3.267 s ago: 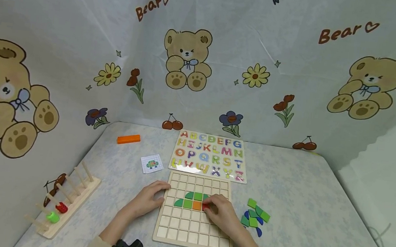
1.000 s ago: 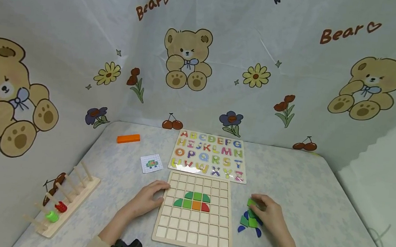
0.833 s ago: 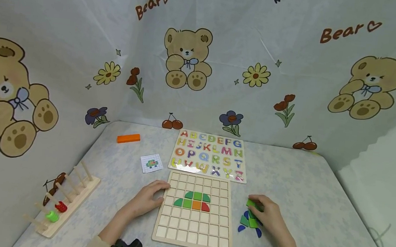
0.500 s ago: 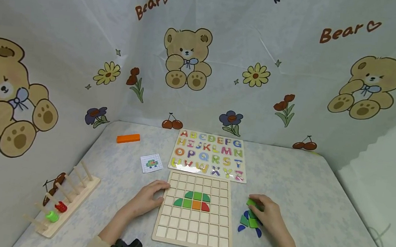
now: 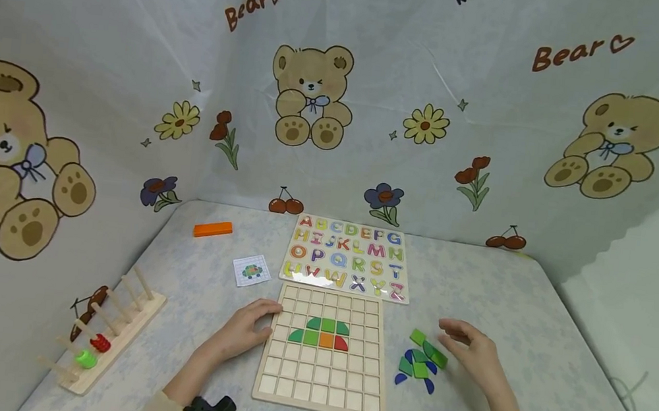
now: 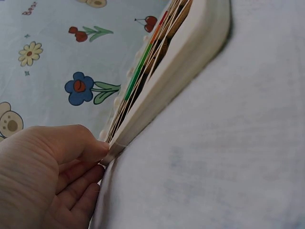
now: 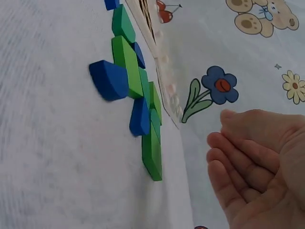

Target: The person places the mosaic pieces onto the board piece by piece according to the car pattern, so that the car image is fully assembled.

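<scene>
A wooden grid board (image 5: 320, 390) lies on the table with green, orange and red pieces (image 5: 320, 333) set in its middle rows. My left hand (image 5: 248, 330) rests against the board's left edge (image 6: 157, 95), fingers touching it. Right of the board sits a small pile of green and blue pieces (image 5: 421, 363) (image 7: 136, 90). My right hand (image 5: 470, 351) (image 7: 248, 162) hovers just right of the pile, fingers relaxed, palm empty.
An alphabet puzzle board (image 5: 348, 257) lies behind the grid board. A small picture card (image 5: 252, 271) and an orange block (image 5: 213, 229) sit at the back left. A wooden peg rack (image 5: 105, 333) with red and green rings stands at the left edge.
My right hand has let go of the green piece it was touching and drawn back to the right, opening. The left hand stays on the board's edge.
</scene>
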`<state>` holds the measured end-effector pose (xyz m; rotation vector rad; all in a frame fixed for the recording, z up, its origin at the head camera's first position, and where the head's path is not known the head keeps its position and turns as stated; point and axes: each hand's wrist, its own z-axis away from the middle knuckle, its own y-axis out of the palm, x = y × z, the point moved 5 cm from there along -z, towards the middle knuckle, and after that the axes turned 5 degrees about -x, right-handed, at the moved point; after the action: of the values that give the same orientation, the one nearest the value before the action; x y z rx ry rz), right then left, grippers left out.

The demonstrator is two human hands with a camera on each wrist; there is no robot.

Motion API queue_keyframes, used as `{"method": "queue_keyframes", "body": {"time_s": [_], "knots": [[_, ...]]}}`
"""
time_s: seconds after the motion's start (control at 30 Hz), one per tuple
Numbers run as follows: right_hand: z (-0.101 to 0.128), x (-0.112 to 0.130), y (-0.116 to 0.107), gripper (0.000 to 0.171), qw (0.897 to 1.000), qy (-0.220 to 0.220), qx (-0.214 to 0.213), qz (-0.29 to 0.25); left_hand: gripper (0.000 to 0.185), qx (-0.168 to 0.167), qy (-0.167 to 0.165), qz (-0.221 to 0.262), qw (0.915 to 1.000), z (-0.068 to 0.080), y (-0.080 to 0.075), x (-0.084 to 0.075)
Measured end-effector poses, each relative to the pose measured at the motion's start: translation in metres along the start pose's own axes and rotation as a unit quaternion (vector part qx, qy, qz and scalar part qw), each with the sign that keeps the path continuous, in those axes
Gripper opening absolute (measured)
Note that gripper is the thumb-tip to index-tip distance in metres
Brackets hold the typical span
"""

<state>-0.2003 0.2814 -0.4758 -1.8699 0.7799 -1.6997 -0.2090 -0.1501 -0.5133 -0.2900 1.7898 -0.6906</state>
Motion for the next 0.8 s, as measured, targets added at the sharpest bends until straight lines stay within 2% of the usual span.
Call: {"method": "queue_keyframes", "body": {"time_s": [0.13,0.23,0.57,0.8], "knots": [[0.004,-0.004,0.003,0.038,0.999,0.019,0.042,0.01,0.042,-0.003,0.002,-0.002,1.0,-0.001,-0.002,0.0],[0.007,-0.007,0.009,0.034,0.999,0.008,0.047,0.026,0.042,-0.003,0.0,-0.001,1.0,0.0,-0.002,-0.002],[0.009,-0.006,0.017,0.025,0.993,-0.073,-0.009,0.089,0.042,-0.002,-0.009,0.014,0.9999,0.0,-0.002,-0.003],[0.007,-0.011,0.018,0.025,0.989,-0.086,-0.044,0.11,0.043,-0.002,-0.011,0.013,0.9999,0.0,-0.001,-0.003]]}}
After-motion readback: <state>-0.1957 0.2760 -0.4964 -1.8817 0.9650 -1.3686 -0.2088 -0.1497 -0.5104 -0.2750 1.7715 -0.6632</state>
